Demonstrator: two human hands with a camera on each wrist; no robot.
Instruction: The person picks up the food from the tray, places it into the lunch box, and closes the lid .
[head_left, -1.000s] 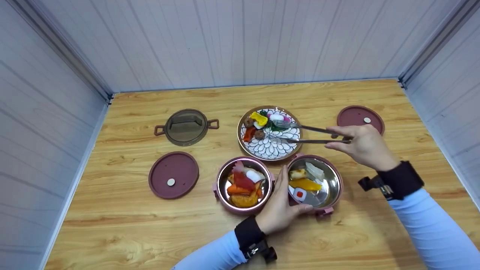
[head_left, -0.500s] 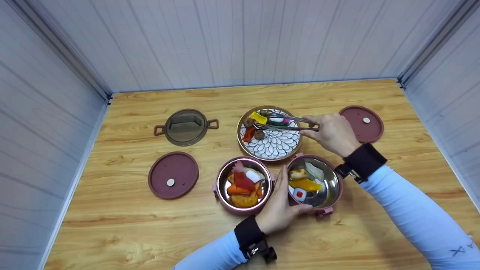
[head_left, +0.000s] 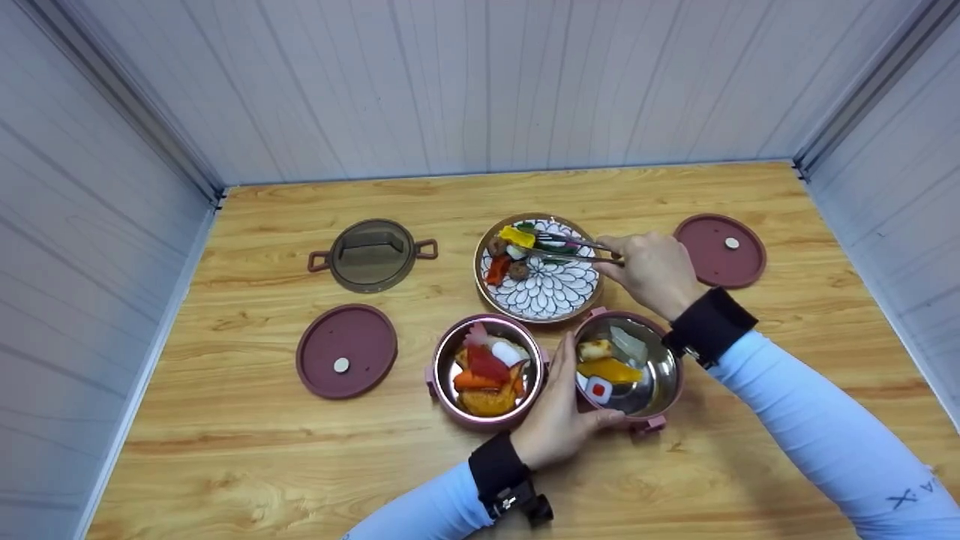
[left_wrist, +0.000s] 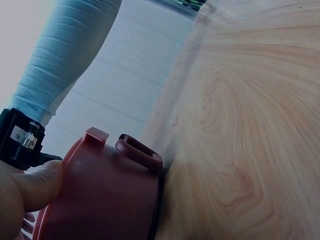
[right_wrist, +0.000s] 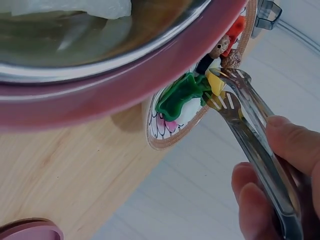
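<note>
Silvery metal tongs [right_wrist: 258, 159] are in the right hand [head_left: 658, 271], whose grip is clamped on their two arms. One second ago this hand was farther right, beside the dark red lid [head_left: 724, 262], with the tongs' arms spread over the plate [head_left: 551, 300]; now it has come left and the fork-like tips reach into the far left part of the plate. Compared with half a second ago, the tips have drawn closer together. The left hand [head_left: 559, 420] and the two bowls have stayed in place.

The tongs look smooth and shiny, with slotted ends. They slant over the plate at the far side of the table [head_left: 247, 450], their tips at a yellow piece [head_left: 516, 237]; whether they pinch it I cannot tell. A green piece [right_wrist: 177, 97] lies just beside.

The left hand's grip is spread apart against the right bowl [head_left: 664, 379], fingers along its left side by the left bowl [head_left: 480, 424], thumb at its near side.
</note>
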